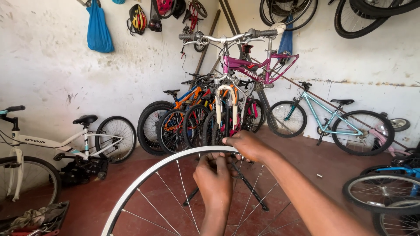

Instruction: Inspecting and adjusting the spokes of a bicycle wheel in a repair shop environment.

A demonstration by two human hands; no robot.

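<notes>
A bare silver bicycle wheel rim (144, 177) with thin spokes fills the lower middle of the view, held upright in front of me. My left hand (214, 177) is closed around the spokes just under the top of the rim. My right hand (246, 144) rests over the top of the rim, fingers curled down on it. Behind the wheel a black stand (251, 188) with splayed legs sits on the red floor. What my fingertips pinch is hidden.
A magenta bike frame (256, 65) hangs above a cluster of parked bikes (192, 118) straight ahead. A white bike (52, 144) leans at left, a light blue bike (332, 118) at right. Wheels (380, 192) lie at the right edge. A tool tray (35, 218) sits bottom left.
</notes>
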